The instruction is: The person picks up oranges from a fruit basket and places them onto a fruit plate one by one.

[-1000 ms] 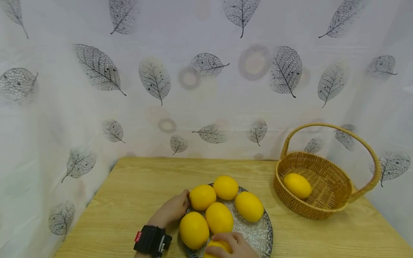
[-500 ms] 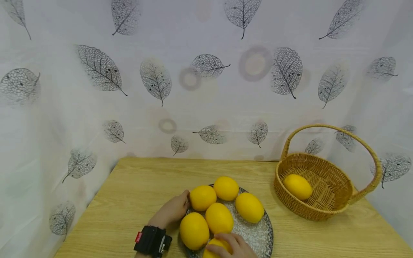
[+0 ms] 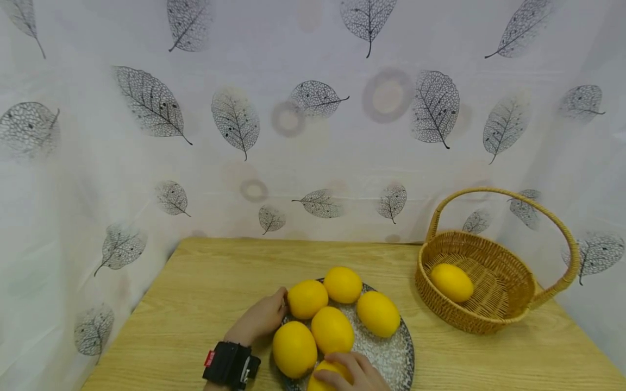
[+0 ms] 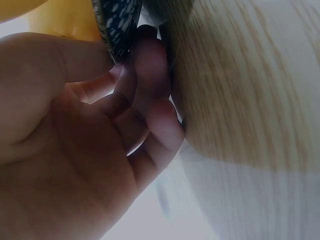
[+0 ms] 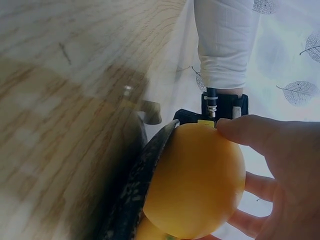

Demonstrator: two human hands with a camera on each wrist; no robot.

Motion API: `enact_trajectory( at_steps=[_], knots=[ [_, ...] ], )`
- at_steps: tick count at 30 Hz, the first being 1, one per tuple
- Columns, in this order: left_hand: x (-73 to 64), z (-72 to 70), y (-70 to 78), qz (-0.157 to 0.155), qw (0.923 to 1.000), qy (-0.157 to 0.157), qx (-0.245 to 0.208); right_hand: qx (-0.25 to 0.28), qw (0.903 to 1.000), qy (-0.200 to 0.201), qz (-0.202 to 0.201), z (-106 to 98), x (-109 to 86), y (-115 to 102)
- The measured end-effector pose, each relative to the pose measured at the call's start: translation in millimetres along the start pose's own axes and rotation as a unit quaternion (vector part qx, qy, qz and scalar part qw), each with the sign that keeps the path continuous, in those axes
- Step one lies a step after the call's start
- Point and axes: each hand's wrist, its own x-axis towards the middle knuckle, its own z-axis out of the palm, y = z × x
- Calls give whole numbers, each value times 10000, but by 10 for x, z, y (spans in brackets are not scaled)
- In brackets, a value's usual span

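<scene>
My left hand [image 3: 261,317] grips the left rim of a speckled grey plate [image 3: 388,355]. In the left wrist view the thumb lies on the rim and curled fingers [image 4: 150,65] are beneath it. On the plate's near side my right hand [image 3: 359,373] holds a yellow lemon [image 5: 197,182], thumb and fingers spread around it; the lemon sits at the dark rim, partly covered by the hand in the head view. Several other lemons share the plate, among them one at the left [image 3: 294,349], one in the middle [image 3: 332,330] and one at the right [image 3: 378,314].
A wicker basket [image 3: 496,296] with a tall handle stands at the right of the wooden table [image 3: 205,282]. One lemon [image 3: 452,282] lies inside it. A leaf-print curtain [image 3: 313,163] hangs behind the table and along both sides.
</scene>
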Motion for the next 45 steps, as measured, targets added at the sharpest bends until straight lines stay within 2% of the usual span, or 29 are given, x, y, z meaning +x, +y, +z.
enact_trajectory(
  at_steps=[4, 13, 22, 27, 30, 35, 40, 45],
  knots=[
    [-1, 9, 12, -12, 10000, -8, -1, -157, 9996, 136, -178, 14, -7, 11],
    [15, 39, 5, 13, 9999, -90, -47, -189, 9995, 166, -188, 24, -37, 16],
    [6, 40, -27, -128, 9999, -48, -24, -409, 9967, 478, -513, 33, -18, 27],
    [-9, 37, -14, -207, 9997, -103, -72, -404, 9966, 487, -529, 25, -19, 22],
    [-10, 23, -2, -189, 9998, -65, -37, -298, 9986, 287, -341, -18, -1, 14],
    [3, -15, 24, -178, 9998, 22, -23, 134, 9992, -332, 184, -167, 57, 1],
    [3, -21, 39, -273, 9996, -32, -55, 321, 9982, -494, 58, -276, 119, -6],
    [2, -18, 20, -233, 9997, -27, -56, 313, 9976, -610, -61, -382, 184, -4]
  ],
)
